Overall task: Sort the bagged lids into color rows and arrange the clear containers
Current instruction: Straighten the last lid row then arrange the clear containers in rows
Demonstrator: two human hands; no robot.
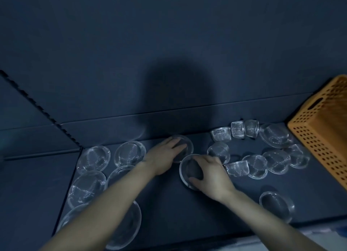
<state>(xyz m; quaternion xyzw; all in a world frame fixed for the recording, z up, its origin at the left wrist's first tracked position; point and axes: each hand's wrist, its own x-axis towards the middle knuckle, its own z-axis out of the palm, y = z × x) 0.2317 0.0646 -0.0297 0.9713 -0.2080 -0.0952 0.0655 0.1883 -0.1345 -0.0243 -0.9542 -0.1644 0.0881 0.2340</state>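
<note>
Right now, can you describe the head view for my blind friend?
Left hand rests on one round clear plastic dish, right hand grips a second dish, on a dark mat among more dishes; orange perforated basket at right.

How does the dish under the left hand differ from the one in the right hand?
The far dish lies flat with the left hand resting straight fingers on it; the near dish looks tilted, gripped across its rim by the right hand. Both are clear, round and shallow.
</note>
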